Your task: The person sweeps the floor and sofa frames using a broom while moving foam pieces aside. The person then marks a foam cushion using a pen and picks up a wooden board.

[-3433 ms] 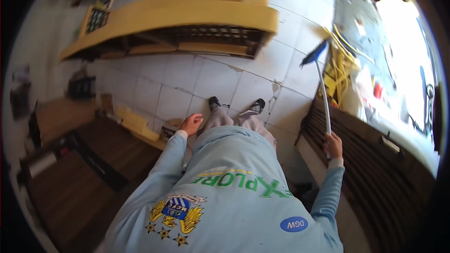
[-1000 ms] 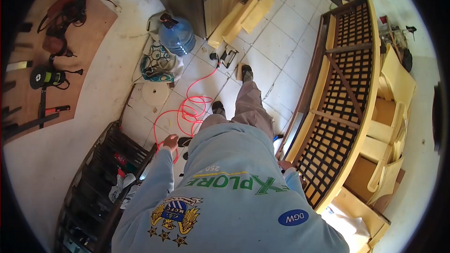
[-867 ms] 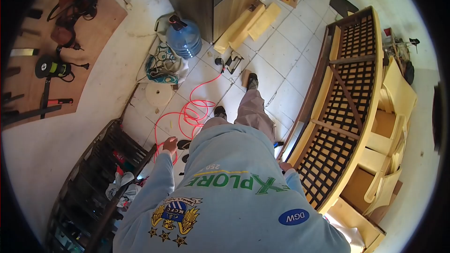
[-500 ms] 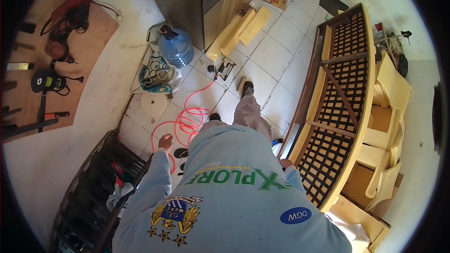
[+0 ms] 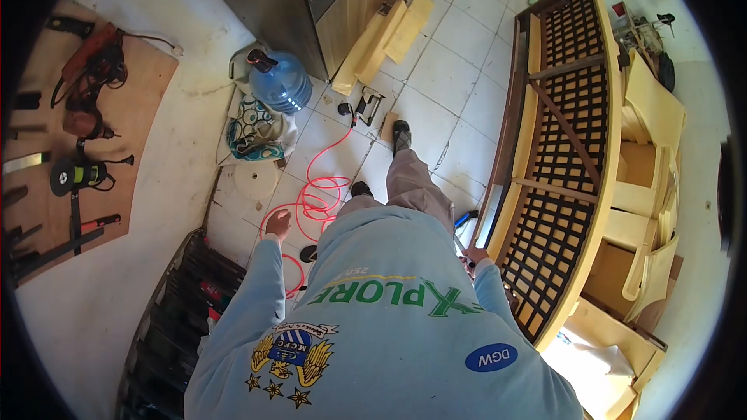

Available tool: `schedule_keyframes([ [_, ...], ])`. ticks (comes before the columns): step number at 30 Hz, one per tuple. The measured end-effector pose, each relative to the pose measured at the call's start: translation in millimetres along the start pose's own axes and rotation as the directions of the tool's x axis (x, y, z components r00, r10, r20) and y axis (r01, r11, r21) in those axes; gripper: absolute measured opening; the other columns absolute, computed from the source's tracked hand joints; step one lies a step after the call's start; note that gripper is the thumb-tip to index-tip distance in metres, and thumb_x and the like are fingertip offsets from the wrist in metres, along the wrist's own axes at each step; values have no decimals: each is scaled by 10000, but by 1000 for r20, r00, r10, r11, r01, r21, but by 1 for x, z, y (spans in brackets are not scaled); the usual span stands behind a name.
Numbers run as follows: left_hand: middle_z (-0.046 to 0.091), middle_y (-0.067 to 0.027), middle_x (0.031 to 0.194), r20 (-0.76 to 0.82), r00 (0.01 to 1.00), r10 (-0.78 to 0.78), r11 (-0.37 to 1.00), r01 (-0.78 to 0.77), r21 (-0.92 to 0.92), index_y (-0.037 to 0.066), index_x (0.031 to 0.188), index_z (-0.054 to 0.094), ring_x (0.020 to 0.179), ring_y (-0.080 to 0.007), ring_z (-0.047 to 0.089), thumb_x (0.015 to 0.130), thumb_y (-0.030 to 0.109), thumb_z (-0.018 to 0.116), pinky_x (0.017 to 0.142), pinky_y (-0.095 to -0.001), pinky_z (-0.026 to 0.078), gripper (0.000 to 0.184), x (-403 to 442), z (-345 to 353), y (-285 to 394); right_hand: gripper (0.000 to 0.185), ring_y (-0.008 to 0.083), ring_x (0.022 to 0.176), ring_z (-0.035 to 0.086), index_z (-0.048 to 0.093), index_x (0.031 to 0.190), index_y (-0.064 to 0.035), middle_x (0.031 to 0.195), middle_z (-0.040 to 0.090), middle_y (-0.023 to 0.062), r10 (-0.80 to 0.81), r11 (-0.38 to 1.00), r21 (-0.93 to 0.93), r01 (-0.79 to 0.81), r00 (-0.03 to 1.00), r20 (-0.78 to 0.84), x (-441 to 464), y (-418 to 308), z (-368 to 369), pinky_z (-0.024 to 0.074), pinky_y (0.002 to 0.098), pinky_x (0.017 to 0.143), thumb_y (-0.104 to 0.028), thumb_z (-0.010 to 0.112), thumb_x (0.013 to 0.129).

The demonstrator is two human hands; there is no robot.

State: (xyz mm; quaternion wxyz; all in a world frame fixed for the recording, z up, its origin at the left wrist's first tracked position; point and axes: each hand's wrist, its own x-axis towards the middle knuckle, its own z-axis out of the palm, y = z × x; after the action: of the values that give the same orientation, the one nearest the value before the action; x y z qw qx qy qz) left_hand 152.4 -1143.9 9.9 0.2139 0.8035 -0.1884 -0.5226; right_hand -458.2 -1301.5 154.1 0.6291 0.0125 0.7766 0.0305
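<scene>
My left hand (image 5: 278,224) hangs at my side above the red coiled air hose (image 5: 315,198), with its fingers loosely apart and nothing visible in it. My right hand (image 5: 475,255) is low beside the wooden frame with black woven webbing (image 5: 556,163). Its fingers are curled around a small dark object, too hidden to name. The hose runs forward to a nail gun or stapler (image 5: 368,106) lying on the tiles. Near that tool is my foot in a dark shoe (image 5: 401,136).
A blue water jug (image 5: 280,82) stands by patterned cloth (image 5: 261,131) at the left wall. Yellowish foam strips (image 5: 381,47) lie beside a wooden cabinet (image 5: 288,8). Power tools hang on a board (image 5: 117,124). Dark slatted furniture (image 5: 175,319) is at left, pale wooden frames (image 5: 646,179) at right.
My view has shifted as I step forward, and the floor items sit lower or further left. My right hand has come further into view beside the webbed frame.
</scene>
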Motion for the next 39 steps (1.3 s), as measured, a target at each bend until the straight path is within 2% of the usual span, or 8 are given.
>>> schedule_keyframes([
  [4, 610, -58, 1176, -25, 992, -125, 986, 121, -116, 108, 1284, 534, 938, -199, 631, 929, 295, 560, 643, -309, 500, 403, -20, -11, 11, 151, 158, 470, 489, 450, 993, 26, 718, 543, 123, 1, 999, 50, -1, 1000, 7, 24, 10, 2, 382, 279, 363, -100, 491, 922],
  [7, 622, -52, 1153, -63, 998, 1, 986, -11, -164, 113, 1278, 541, 894, -193, 641, 924, 311, 560, 592, -302, 468, 406, -25, -6, 12, 147, 162, 470, 493, 457, 989, 27, 716, 548, 128, -15, 997, 74, 17, 1000, -21, 24, 10, 3, 385, 281, 363, -96, 497, 919],
  [13, 642, -118, 1139, -75, 989, -124, 972, 105, -211, 6, 1216, 569, 894, -149, 623, 904, 238, 610, 713, -276, 519, 391, -60, -7, 43, 133, 173, 448, 487, 472, 986, 37, 701, 555, 146, -9, 993, 114, 13, 999, -34, 30, -2, 7, 390, 291, 369, -64, 504, 906],
  [19, 616, -21, 1194, -33, 992, -118, 983, 112, -148, 172, 1289, 525, 929, -182, 636, 921, 337, 555, 605, -363, 465, 404, -41, -17, 28, 115, 175, 455, 487, 476, 974, 37, 701, 554, 144, -11, 996, 91, 15, 999, -47, 13, -13, 15, 387, 299, 374, -50, 497, 901],
  [22, 646, -127, 1130, -93, 991, -100, 978, 81, -192, 10, 1225, 567, 893, -161, 630, 908, 235, 601, 720, -287, 525, 391, -61, -4, 49, 98, 181, 470, 499, 476, 961, 31, 701, 556, 144, 15, 995, 97, -13, 1000, -15, 21, -14, 8, 391, 304, 376, -42, 491, 897],
  [29, 640, -129, 1157, -25, 997, -73, 997, 73, -19, 5, 1232, 558, 1025, -204, 627, 904, 231, 605, 801, -289, 519, 401, -32, 1, 8, 75, 197, 484, 523, 482, 944, 4, 697, 567, 153, -38, 983, 177, 41, 999, -23, 33, -26, 13, 409, 317, 365, -38, 491, 883],
  [32, 604, -89, 1213, -9, 999, -44, 995, 43, -89, 92, 1299, 521, 1017, -219, 621, 919, 274, 575, 767, -363, 523, 425, -32, -7, 20, 44, 200, 494, 532, 483, 899, -9, 688, 564, 137, -10, 986, 164, 17, 999, -47, 33, -17, 17, 414, 334, 370, -46, 498, 880],
  [39, 581, -133, 1239, -35, 999, 34, 978, -40, -206, -1, 1270, 513, 1096, -213, 578, 929, 183, 564, 847, -324, 526, 391, -28, -7, 39, 67, 217, 526, 552, 473, 894, -5, 680, 548, 159, 19, 985, 173, -14, 999, -27, 51, 2, 12, 420, 362, 386, -61, 510, 883],
])
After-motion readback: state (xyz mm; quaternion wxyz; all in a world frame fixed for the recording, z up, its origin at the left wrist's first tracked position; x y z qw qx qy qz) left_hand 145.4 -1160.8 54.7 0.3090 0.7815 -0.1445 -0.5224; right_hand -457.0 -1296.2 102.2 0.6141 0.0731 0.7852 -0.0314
